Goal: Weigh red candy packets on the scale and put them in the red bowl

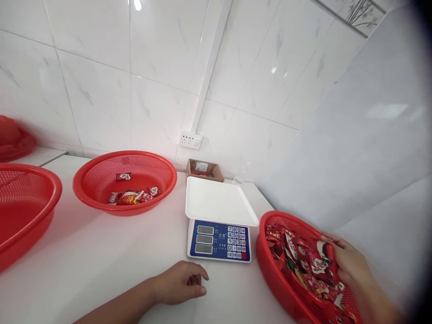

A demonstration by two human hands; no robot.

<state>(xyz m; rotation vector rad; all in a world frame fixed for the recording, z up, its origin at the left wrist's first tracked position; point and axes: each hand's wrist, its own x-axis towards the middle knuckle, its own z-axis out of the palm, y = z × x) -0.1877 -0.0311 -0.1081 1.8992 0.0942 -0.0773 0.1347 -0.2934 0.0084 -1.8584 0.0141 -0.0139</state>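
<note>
Red plastic basket (272, 274) is sitting along the worktop's (141, 256) right edge, loaded with red packets (319, 265), lettering mostly too small to read. Right hand (351, 263) is reaching over its right rim, fingers against packets; can't tell if they're gripping. Blue-panelled scale (219, 240) marked 志准, keys 0–9, is standing toward the back right corner. Left hand (182, 283) is curling loosely in front, thumb and index apart.

A marbled tile wall (97, 36) with a socket (191, 140) stands behind the white table (141, 252).
</note>
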